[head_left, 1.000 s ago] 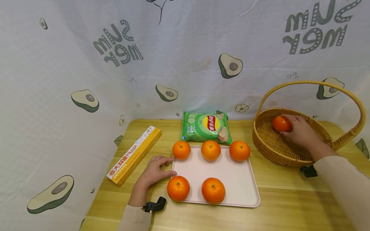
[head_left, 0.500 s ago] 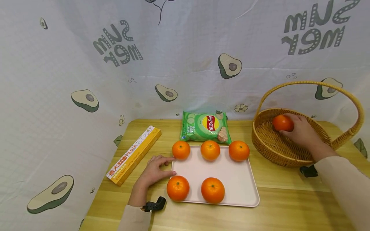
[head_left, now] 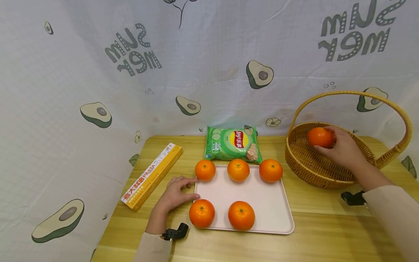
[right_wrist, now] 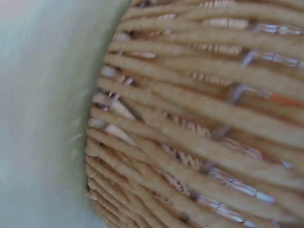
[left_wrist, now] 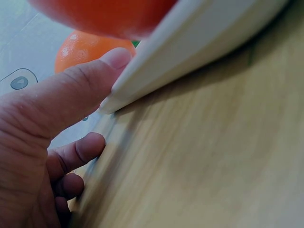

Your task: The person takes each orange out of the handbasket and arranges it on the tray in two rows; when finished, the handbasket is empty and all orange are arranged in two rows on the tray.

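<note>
My right hand (head_left: 345,149) holds an orange (head_left: 320,137) inside the wicker basket (head_left: 304,169), with the thumb on its near side and the fingers over its right side. In the right wrist view the basket's woven wall (right_wrist: 199,104) fills most of the picture and hides that hand. At the pale pink tray (head_left: 268,203), my left hand (head_left: 175,193) rests by the left edge, thumb and forefinger stretched toward the rim. The left wrist view has the thumb (left_wrist: 71,95) touching the tray rim (left_wrist: 156,71), the other fingers loosely bent.
Several oranges stand on the tray, among them a front one (head_left: 241,215) and a back right one (head_left: 271,170). Behind the tray lies a green chip bag (head_left: 229,143). A pasta box (head_left: 152,176) lies left. The basket's tall handle (head_left: 351,92) arches over the right hand.
My right hand has lifted the orange slightly within the basket, and its wrist has shifted a little to the right. The left hand and the tray have stayed put.
</note>
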### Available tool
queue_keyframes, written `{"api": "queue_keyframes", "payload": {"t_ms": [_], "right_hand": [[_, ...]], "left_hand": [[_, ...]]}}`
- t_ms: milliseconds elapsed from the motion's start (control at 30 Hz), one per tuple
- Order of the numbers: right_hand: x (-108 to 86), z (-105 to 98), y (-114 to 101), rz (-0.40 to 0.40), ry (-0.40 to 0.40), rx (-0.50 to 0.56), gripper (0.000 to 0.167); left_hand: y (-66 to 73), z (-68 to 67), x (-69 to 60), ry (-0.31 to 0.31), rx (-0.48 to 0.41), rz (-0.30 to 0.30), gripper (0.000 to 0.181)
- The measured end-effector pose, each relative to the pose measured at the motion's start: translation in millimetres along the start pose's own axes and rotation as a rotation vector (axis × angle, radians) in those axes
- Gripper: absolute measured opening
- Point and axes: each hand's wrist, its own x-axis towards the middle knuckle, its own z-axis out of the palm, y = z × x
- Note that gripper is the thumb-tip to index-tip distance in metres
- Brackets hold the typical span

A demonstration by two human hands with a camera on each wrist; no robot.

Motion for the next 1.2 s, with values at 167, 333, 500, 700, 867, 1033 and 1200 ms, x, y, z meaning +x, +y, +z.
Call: {"api": "queue_keyframes", "payload": {"t_ms": [167, 333, 500, 700, 867, 1033, 1200], "right_hand": [[-10.6, -4, -12, 0.069, -0.014, 0.052, 0.093], [-21.9, -7, -28, 0.140, -0.045, 0.166, 0.098], [-34.0, -5, -43, 0.165, -0.068, 0.304, 0.092], [-52.1, 3, -60, 0.153, -0.067, 0.404, 0.087], [-68.2, 8, -75, 0.093, -0.068, 0.492, 0.086], [-83.5, 12, -91, 0.051, -0.063, 0.542, 0.079], [-98.1, 19, -106, -0.015, -0.068, 0.628, 0.071]], "left_hand": [[0.1, 0.2, 0.1, 0.003, -0.002, 0.002, 0.052], [-1.0, -0.3, -0.7, 0.001, 0.001, 0.009, 0.051], [-1.8, -0.4, -2.0, 0.006, -0.005, 0.006, 0.051], [-2.1, 1.5, -2.9, 0.005, -0.011, 0.004, 0.051], [-1.4, 2.3, -3.2, 0.004, -0.016, -0.001, 0.052], [-0.4, 1.4, -2.8, 0.004, -0.006, 0.005, 0.051], [1.0, -0.5, -1.3, 0.006, -0.005, 0.008, 0.052]]}}
